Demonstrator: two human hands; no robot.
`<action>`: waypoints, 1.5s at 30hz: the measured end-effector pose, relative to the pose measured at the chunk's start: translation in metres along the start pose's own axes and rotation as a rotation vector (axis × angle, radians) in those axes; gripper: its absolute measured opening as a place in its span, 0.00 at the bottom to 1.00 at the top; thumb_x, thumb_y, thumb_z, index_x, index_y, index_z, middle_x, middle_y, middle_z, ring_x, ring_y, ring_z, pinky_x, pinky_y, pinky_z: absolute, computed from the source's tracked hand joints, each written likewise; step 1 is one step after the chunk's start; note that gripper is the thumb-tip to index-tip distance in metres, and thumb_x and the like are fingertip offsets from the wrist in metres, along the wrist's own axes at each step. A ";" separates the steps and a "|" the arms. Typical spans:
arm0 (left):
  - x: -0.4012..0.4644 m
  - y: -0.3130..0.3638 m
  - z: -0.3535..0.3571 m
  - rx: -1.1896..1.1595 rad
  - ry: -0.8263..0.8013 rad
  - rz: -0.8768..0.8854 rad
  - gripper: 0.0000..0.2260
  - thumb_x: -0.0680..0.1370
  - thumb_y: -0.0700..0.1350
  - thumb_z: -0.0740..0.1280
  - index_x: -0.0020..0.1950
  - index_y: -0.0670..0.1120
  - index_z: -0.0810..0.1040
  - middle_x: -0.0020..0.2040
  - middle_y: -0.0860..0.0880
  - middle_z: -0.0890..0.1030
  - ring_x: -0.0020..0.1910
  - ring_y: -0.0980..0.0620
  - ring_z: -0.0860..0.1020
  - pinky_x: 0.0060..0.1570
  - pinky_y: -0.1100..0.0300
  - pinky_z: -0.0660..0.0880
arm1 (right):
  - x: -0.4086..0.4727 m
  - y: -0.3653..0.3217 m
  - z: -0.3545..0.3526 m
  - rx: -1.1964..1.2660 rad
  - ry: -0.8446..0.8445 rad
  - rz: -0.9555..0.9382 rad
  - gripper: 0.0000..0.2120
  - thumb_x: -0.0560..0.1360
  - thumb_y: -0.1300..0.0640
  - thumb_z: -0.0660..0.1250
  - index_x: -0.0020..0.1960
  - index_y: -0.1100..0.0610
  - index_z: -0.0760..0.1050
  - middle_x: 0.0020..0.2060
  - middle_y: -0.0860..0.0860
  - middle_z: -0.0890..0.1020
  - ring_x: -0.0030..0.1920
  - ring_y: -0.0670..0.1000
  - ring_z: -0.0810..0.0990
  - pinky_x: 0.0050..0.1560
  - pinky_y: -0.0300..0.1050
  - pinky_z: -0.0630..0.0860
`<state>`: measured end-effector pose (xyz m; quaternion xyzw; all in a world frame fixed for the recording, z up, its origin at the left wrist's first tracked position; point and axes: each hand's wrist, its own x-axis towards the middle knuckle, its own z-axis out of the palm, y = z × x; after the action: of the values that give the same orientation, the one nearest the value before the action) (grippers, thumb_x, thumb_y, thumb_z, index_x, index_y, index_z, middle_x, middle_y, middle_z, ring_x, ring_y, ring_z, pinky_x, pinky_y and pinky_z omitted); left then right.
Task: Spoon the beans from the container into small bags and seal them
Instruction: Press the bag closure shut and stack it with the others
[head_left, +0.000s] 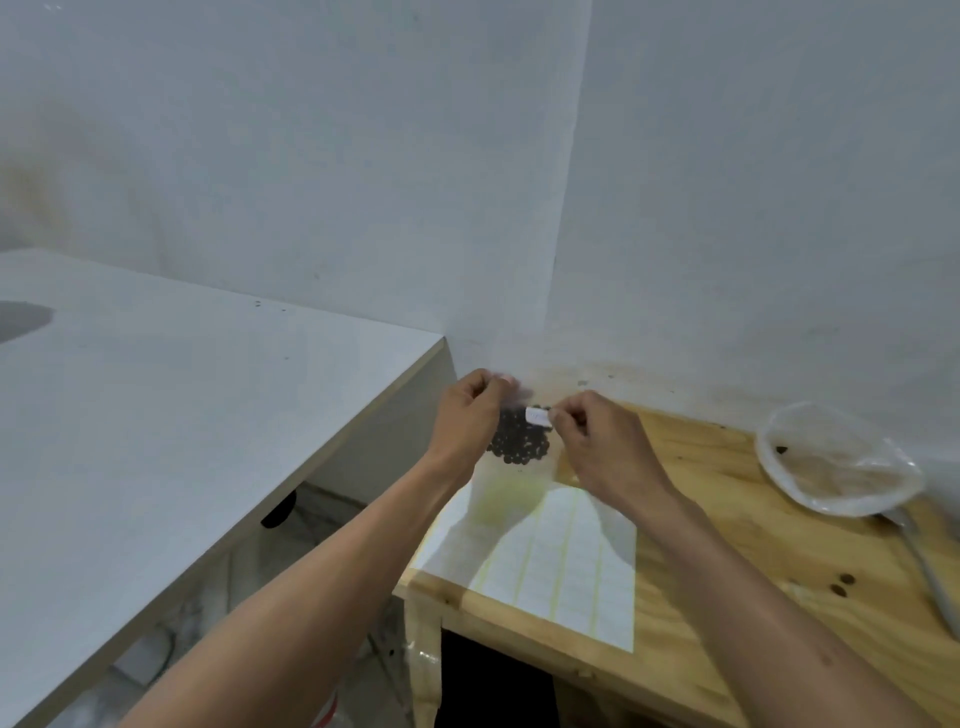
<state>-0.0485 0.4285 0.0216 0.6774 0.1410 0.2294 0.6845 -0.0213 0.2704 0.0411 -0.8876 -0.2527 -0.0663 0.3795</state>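
A small clear bag of dark beans (519, 441) hangs in the air above the wooden table (727, 525), between my two hands. My left hand (470, 415) pinches the bag's top left corner, which looks blurred. My right hand (605, 441) pinches a small white sticker (537, 417) at the bag's top right. A clear plastic container (831, 460) stands at the table's right, with only a bean or two visible inside. A metal spoon (930, 566) lies beside it, toward the table's right edge.
A sheet of white labels with yellow stripes (550, 551) lies on the table under my hands. Two loose beans (841, 584) sit near the spoon. A white desk (156, 415) stands to the left, with a gap to the floor between it and the table. Walls close the corner behind.
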 end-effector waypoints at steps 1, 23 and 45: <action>-0.002 0.002 0.007 -0.017 -0.009 0.007 0.07 0.80 0.45 0.67 0.49 0.43 0.83 0.44 0.49 0.88 0.44 0.52 0.84 0.50 0.53 0.76 | 0.005 0.002 -0.008 0.002 0.027 0.001 0.09 0.83 0.52 0.61 0.50 0.53 0.78 0.38 0.44 0.78 0.39 0.48 0.75 0.42 0.47 0.72; -0.022 0.016 0.113 -0.060 -0.124 0.050 0.05 0.78 0.44 0.73 0.47 0.42 0.85 0.41 0.49 0.88 0.43 0.51 0.87 0.48 0.60 0.78 | 0.008 0.063 -0.073 -0.238 0.226 0.081 0.10 0.85 0.50 0.57 0.57 0.53 0.75 0.55 0.48 0.80 0.53 0.50 0.78 0.48 0.47 0.75; -0.029 0.027 0.179 -0.054 -0.220 0.082 0.08 0.78 0.41 0.73 0.43 0.37 0.84 0.36 0.46 0.83 0.35 0.55 0.81 0.36 0.66 0.76 | -0.003 0.104 -0.121 0.722 0.447 0.436 0.32 0.70 0.57 0.78 0.69 0.45 0.68 0.55 0.53 0.84 0.55 0.50 0.83 0.58 0.47 0.78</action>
<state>0.0137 0.2590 0.0528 0.6850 0.0309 0.1852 0.7039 0.0369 0.1234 0.0588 -0.6951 0.0206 -0.0824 0.7139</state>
